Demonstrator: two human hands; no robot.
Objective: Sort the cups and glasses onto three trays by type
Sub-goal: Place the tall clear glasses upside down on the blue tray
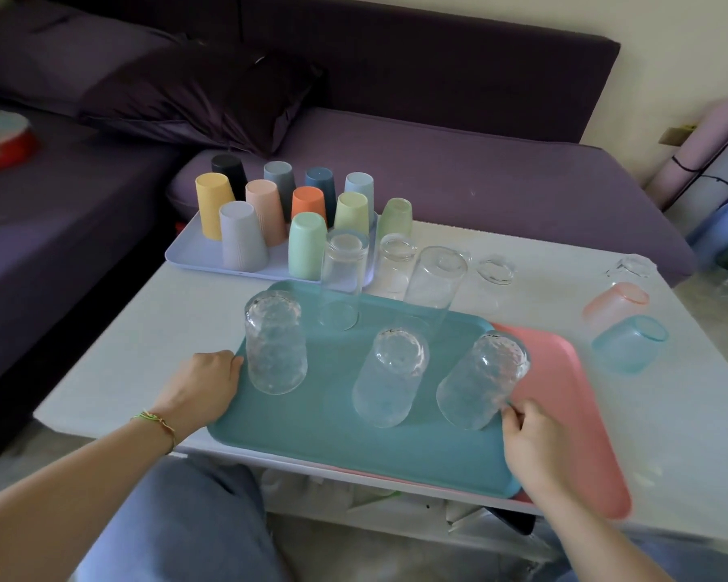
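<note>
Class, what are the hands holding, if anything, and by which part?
The teal tray: the left hand grips its left edge, the right hand its right edge.

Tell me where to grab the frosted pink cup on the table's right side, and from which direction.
Grip the frosted pink cup round its side wall, coming down from above. It stands upside down, base up, and the frosted blue cup sits close at its near side, likely blocking a reach from the front.
</note>
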